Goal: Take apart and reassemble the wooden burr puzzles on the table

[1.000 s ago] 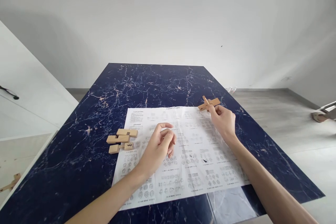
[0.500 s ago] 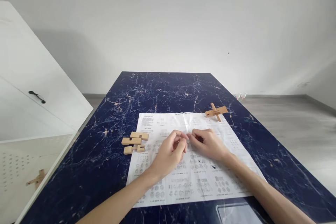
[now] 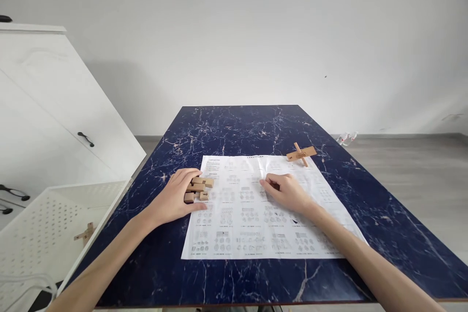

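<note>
My left hand point(image 3: 173, 198) lies beside the wooden puzzle blocks point(image 3: 198, 187) at the paper's left edge. Its fingers reach past their far side while the thumb stretches along their near side, with the blocks in the gap. One notched block point(image 3: 204, 195) bears a dark "3". My right hand point(image 3: 287, 192) rests on the printed instruction sheet point(image 3: 234, 219), loosely curled, thumb against the bent fingers; nothing shows in it. Beyond that hand, at the sheet's far right corner, lies a cross-shaped pair of wooden pieces point(image 3: 301, 154) marked "2".
The dark blue marbled table point(image 3: 226, 129) ends before a pale wall. To the left stand a white cabinet point(image 3: 84, 107) and, lower down, a perforated white surface point(image 3: 51, 219) with another wooden cross point(image 3: 85, 234). Small red-and-white objects point(image 3: 346, 138) show beyond the table's right edge.
My left hand has moved left, away from my right hand, and opened around the blocks. My right hand stays curled on the sheet. The camera view has shifted, showing more of the left side.
</note>
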